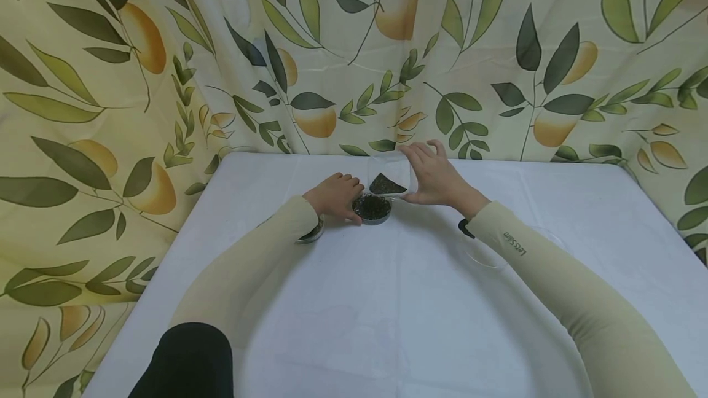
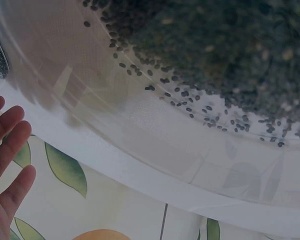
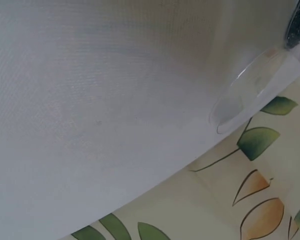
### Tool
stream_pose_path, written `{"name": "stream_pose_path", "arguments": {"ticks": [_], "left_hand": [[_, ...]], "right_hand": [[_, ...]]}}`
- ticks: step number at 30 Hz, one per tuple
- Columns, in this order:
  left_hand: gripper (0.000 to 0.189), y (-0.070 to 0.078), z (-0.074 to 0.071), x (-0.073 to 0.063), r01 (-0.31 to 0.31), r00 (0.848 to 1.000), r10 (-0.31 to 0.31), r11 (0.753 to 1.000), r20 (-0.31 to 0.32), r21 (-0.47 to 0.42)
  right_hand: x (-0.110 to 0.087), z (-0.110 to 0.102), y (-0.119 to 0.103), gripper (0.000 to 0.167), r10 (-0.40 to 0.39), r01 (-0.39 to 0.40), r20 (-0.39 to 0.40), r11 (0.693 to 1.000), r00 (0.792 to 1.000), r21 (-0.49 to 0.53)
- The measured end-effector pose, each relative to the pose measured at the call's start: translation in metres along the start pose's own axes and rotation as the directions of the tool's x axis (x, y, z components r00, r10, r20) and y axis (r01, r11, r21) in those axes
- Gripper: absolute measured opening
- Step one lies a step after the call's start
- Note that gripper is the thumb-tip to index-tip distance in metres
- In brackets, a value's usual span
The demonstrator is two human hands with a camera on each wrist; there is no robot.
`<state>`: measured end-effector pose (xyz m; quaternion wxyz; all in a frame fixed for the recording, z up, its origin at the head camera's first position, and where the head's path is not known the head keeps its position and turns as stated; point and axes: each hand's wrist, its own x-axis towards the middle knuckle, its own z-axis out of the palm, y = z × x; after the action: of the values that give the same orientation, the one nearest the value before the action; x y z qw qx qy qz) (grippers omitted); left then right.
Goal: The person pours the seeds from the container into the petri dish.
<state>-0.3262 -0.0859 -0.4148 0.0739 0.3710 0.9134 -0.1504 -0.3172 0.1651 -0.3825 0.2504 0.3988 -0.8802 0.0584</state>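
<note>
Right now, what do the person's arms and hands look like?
Both the left hand and right hand are ungloved. The left sleeve and right sleeve are long, close-fitting and pale cream-yellow; the right one carries dark lettering. A black band shows at its cuff. Black cloth shows by the left upper arm.

Dark seeds (image 1: 372, 206); white table (image 1: 343, 312); green-orange leaf-print cloth (image 1: 387, 103)
</note>
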Motion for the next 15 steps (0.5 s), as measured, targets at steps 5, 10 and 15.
{"name": "stream_pose_path", "arguments": {"ticks": [5, 10, 15], "left_hand": [[0.086, 0.000, 0.001, 0.000, -0.003, 1.000, 0.003, 1.000, -0.010, -0.005], [0.086, 0.000, 0.001, 0.001, -0.008, 1.000, 0.007, 1.000, -0.016, -0.009], [0.086, 0.000, 0.001, 0.001, -0.009, 1.000, 0.009, 1.000, -0.016, -0.003]], "right_hand": [[-0.002, 0.002, 0.002, 0.100, -0.018, 0.018, -0.026, 1.000, 0.999, 0.012], [-0.004, 0.000, 0.005, 0.099, -0.009, 0.009, -0.016, 1.000, 1.000, 0.014], [-0.007, -0.004, 0.011, 0.096, 0.007, -0.007, -0.010, 1.000, 1.000, 0.011]]}}
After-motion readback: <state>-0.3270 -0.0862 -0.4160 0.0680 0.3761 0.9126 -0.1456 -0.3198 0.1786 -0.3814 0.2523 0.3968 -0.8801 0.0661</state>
